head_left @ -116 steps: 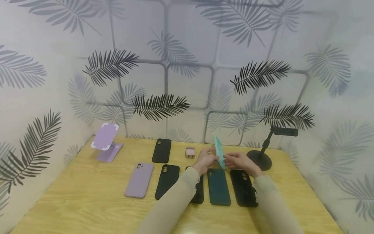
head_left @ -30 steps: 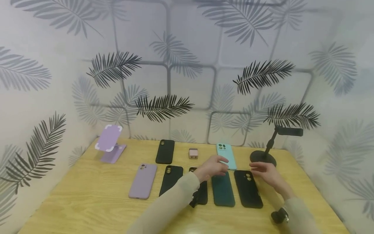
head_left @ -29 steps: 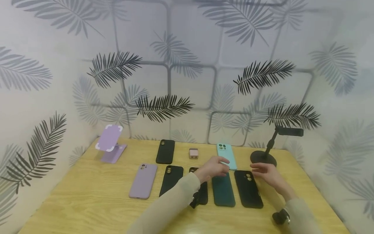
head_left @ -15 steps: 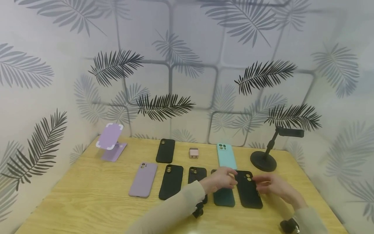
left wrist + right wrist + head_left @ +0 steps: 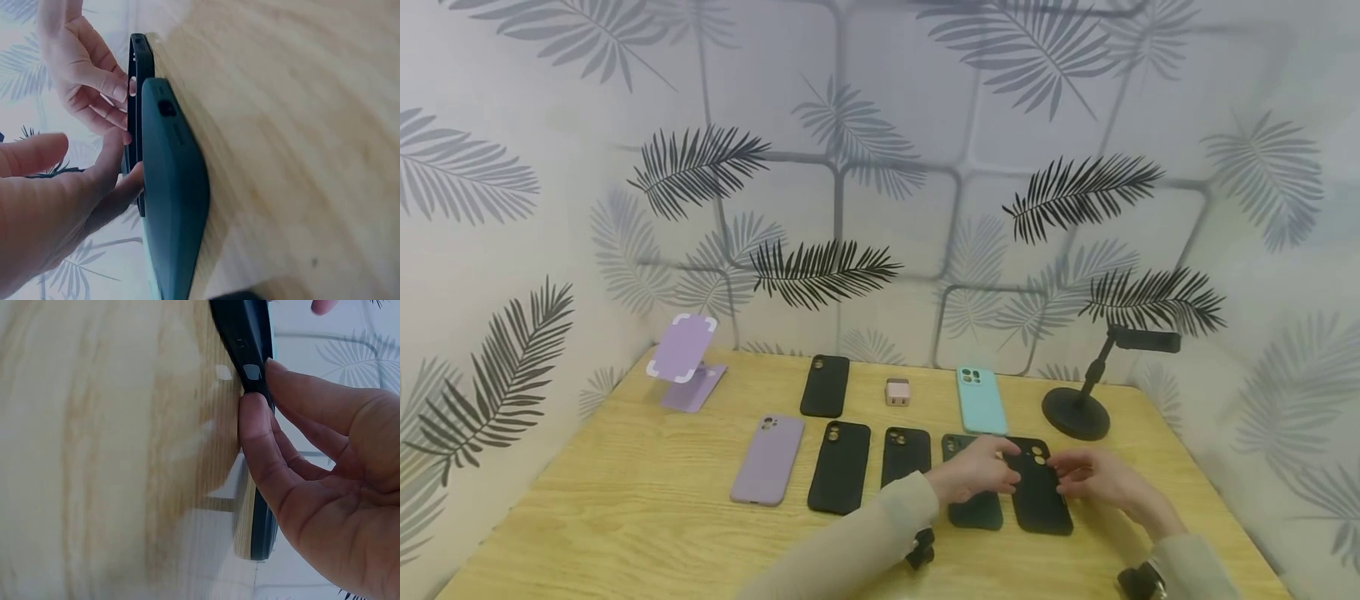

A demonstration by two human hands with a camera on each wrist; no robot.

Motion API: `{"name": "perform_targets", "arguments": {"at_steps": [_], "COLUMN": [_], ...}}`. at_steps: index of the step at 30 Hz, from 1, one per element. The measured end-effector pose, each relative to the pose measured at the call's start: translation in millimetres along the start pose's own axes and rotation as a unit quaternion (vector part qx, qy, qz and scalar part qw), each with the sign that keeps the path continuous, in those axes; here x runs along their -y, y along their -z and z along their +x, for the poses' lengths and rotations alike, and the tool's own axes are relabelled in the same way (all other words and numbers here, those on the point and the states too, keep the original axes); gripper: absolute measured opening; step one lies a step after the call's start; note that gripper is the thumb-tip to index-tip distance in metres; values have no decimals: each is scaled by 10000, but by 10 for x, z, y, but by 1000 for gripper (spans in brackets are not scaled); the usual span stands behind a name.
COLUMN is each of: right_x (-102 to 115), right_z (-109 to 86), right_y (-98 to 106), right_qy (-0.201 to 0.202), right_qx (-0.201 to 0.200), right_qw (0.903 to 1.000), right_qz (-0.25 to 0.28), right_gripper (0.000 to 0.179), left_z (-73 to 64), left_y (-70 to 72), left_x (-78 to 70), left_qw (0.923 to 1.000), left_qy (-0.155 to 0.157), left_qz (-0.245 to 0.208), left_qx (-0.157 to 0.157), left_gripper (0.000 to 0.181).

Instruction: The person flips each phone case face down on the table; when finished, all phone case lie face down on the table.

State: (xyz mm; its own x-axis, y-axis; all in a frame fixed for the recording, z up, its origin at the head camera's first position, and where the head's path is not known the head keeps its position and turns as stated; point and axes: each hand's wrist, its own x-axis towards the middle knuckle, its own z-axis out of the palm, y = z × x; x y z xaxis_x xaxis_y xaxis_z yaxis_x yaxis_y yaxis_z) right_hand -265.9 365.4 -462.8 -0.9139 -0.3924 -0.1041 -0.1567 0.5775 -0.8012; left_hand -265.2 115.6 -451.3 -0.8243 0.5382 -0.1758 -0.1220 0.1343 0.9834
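Note:
At the right end of the front row lies a black phone case (image 5: 1041, 500). My right hand (image 5: 1105, 483) pinches its right edge between thumb and fingers, as the right wrist view shows the black case (image 5: 244, 340) there. From the left, my left hand (image 5: 976, 471) reaches over a dark green phone case (image 5: 977, 511), partly hiding it. In the left wrist view, the left hand's fingertips touch the black case (image 5: 142, 62), while its thumb stands away. A mint phone case (image 5: 982, 402) lies flat behind the green one.
Black cases (image 5: 840, 467) and a lilac case (image 5: 767, 461) lie to the left, with another black case (image 5: 825, 386) behind. A pink charger (image 5: 897, 392) sits mid-table. A lilac phone stand (image 5: 683, 348) and a black stand (image 5: 1077, 412) flank the back.
The mint case, earlier held up between both hands, now lies flat on the table. Both hands have since moved toward me, down to the black case at the right.

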Motion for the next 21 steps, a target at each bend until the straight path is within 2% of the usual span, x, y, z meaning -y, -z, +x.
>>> {"name": "perform_targets", "arguments": {"at_steps": [7, 15, 18, 21], "right_x": [-6, -8, 2, 9], "right_z": [7, -2, -5, -11], "right_y": [-19, -41, -58, -78], "right_qy": [-19, -25, 28, 45], "right_qx": [-144, -191, -158, -133], "right_qw": [9999, 9998, 9998, 9996], "right_qz": [-39, 84, 155, 231], "right_gripper": [45, 45, 46, 47], "left_z": [9, 19, 27, 38], "left_y": [-31, -55, -55, -57], "left_x": [13, -2, 3, 15], "left_qw": [9979, 9944, 9927, 9914], "left_qy": [95, 35, -46, -170], "left_qz": [-494, -652, -795, -970], "left_qx": [-408, -830, -911, -858], "left_gripper": [48, 44, 45, 47]}}
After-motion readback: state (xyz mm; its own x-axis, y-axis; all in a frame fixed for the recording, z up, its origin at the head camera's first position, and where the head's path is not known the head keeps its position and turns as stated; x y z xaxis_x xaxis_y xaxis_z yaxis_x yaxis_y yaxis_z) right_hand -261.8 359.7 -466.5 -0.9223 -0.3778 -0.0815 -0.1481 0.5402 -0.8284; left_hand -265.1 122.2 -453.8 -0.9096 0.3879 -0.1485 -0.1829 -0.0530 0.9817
